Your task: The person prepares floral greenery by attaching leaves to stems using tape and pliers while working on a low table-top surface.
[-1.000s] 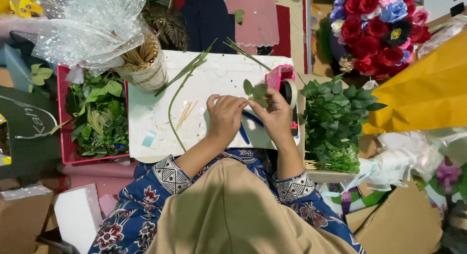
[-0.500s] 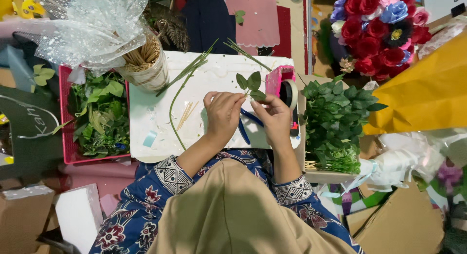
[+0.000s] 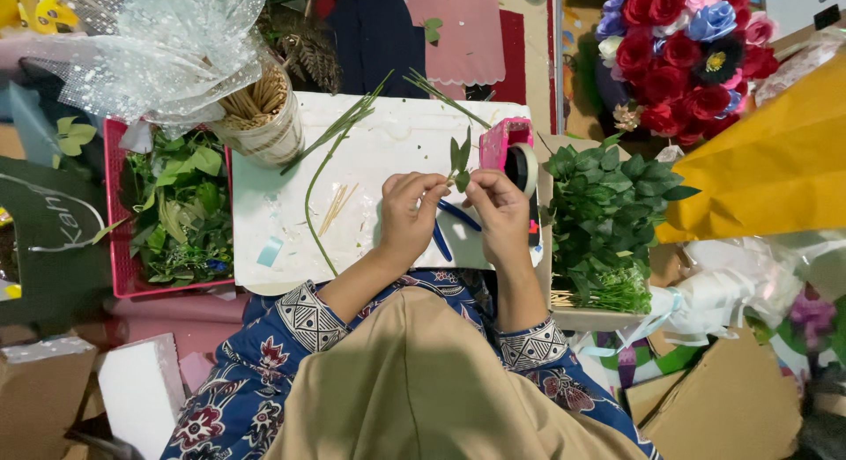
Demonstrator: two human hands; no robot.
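Seen from the head camera, looking straight down: left hand (image 3: 407, 211) and right hand (image 3: 499, 215) raised close together over the white rectangular desk (image 3: 379, 152), both pinching the small green leaf sprig (image 3: 459, 157) at its base – leaves pointing up and away, stem end hidden between the fingertips, apparently so the bare stem stays steady while being worked. Each grip nearly closed, thumb against forefinger on the stem, the remaining fingers curled loosely. Just beyond the right hand, a pink tape dispenser with a dark roll (image 3: 508, 152), standing within easy reach of that hand. Under the hands, blue-handled scissors (image 3: 449, 228) lying flat on the desk, partly covered. To the left, a long thin green stem (image 3: 322, 174) trailing across the board beside a few pale wooden sticks (image 3: 336, 207); further left, a clear jar packed with wooden skewers (image 3: 263, 112) – a ready supply, by the look of it. Flanking the desk, a pink crate of loose green leaves (image 3: 172, 204) on one side and a boxed bunch of dark green foliage (image 3: 608, 213) on the other, both near the arms. At top right, a bouquet of red and blue fabric roses (image 3: 683, 50), well apart from the hands.
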